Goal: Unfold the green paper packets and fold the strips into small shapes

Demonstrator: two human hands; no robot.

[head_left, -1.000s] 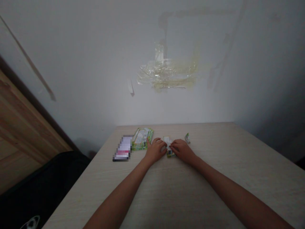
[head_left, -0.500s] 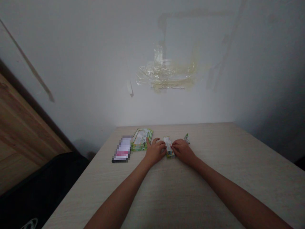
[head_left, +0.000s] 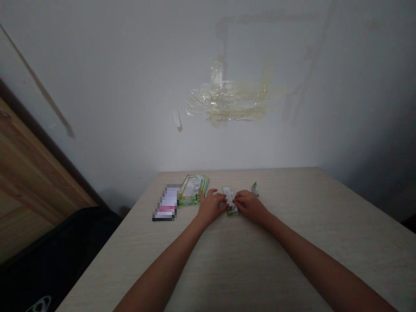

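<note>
A narrow, flat packet [head_left: 230,200], whitish with green and coloured print, lies on the table between my hands; it looks like a folded wrapper. My left hand [head_left: 212,206] touches its left edge with bent fingers, the thumb side spread outward. From the other side my right hand [head_left: 249,203] pinches the right edge with thumb and fingers together. Just left of my left hand lies a stack of green-and-white printed packets [head_left: 194,190]. A small crumpled green-and-white scrap [head_left: 255,189] sits behind my right hand.
A phone-like flat device [head_left: 166,203] with a blurred screen lies left of the stack. The wooden table [head_left: 292,242] meets a wall [head_left: 130,86] with peeling clear tape [head_left: 227,102]. At lower left are a black bag-like item [head_left: 65,251] and a wooden panel [head_left: 29,173].
Both hands stay at the packet's edges, with only slight finger shifts. The packet, the stack and the scrap keep their places.
</note>
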